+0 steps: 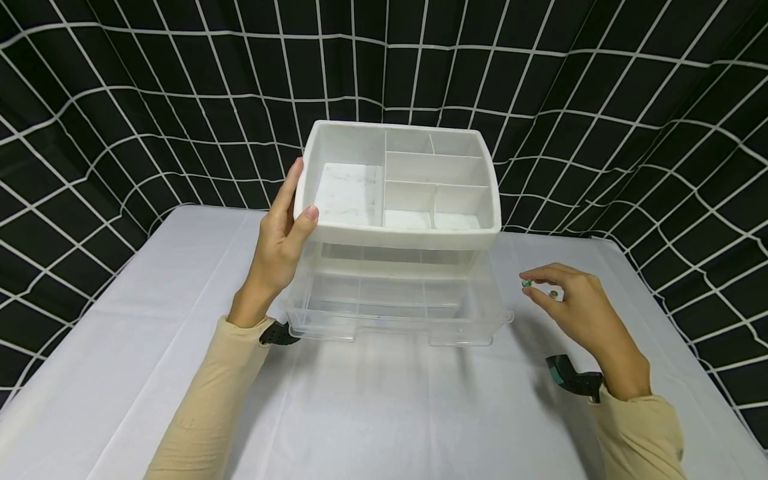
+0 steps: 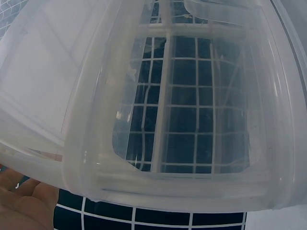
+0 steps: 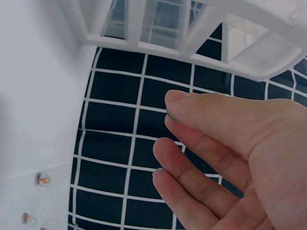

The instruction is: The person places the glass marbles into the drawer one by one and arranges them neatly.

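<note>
A white desk organizer with an open, divided top stands on the table. Its clear drawer juts out at the front, below the top tray. My left hand grips the organizer's left side, thumb over the front corner of the rim. Right of the organizer, above the table, my right hand pinches a small green marble between thumb and forefinger. Fingertips mostly hide that marble in the right wrist view. A second small marble shows in the gap behind the thumb; whether held or lying there I cannot tell.
Clear glass marbles with orange inside lie on the white tablecloth in the right wrist view. A black cloth with a white grid hangs behind and beside the table. Each wrist wears a dark strap.
</note>
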A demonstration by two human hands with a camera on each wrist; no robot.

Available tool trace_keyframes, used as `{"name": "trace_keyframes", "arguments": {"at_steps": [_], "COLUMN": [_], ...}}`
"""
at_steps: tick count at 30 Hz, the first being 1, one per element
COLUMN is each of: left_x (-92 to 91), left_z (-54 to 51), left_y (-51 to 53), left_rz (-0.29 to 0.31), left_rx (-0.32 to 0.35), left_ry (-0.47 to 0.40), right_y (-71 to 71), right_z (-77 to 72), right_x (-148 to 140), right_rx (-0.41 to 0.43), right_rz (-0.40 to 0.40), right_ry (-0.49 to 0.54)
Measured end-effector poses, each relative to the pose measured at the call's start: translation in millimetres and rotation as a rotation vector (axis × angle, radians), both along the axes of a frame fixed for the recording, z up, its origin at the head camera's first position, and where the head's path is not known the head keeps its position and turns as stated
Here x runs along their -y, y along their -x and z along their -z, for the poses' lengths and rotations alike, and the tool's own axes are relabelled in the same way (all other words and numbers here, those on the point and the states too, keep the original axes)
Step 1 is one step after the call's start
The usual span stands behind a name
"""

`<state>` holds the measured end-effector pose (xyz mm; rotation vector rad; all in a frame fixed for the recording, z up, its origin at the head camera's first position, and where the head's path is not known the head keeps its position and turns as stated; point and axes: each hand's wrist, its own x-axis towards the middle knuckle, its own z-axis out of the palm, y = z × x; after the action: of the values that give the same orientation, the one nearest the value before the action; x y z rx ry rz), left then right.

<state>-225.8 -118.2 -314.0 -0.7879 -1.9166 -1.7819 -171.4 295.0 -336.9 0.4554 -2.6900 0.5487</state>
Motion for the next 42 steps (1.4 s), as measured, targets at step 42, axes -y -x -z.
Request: {"name": "trace_keyframes", "arguments": {"at_steps": [42], "left_x": [-0.4], "left_z": [-0.1], "left_y": [-1.1], "left_rz": [-0.011], "left_rx": [-0.008], "left_ry": [0.008], "right_y": [-31.6], "right_z": [-36.8], "right_x": [27], "right_rx": [-0.194], "right_rz": [-0.054], "right_ry": [0.014]}}
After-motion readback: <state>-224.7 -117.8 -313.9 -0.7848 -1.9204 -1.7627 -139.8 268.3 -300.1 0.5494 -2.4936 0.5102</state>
